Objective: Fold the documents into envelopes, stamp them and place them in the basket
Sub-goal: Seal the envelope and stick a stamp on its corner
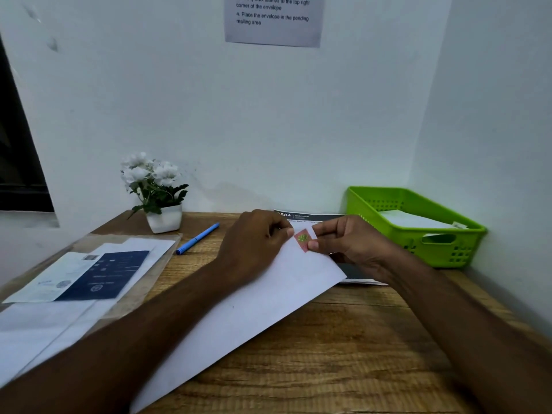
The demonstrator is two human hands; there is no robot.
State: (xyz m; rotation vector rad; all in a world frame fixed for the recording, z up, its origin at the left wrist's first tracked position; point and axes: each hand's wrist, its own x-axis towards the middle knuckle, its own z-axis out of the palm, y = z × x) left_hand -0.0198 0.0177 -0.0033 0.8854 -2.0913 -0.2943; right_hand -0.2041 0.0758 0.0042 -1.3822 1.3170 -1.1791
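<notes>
A long white envelope (263, 306) lies slanted across the wooden desk (343, 354). At its far right corner sits a small red stamp (302, 239) with a green motif. My left hand (254, 246) rests on the envelope's far end, fingertips at the stamp's left edge. My right hand (349, 243) pinches the stamp's right edge with thumb and forefinger. A green plastic basket (418, 243) stands at the back right corner with white envelopes inside.
A clear folder with printed documents (89, 276) lies at the left. A blue pen (197, 238) and a potted white-flower plant (158, 192) sit behind it. A dark printed sheet (310, 217) lies under my hands. An instruction sheet (273, 19) hangs on the wall.
</notes>
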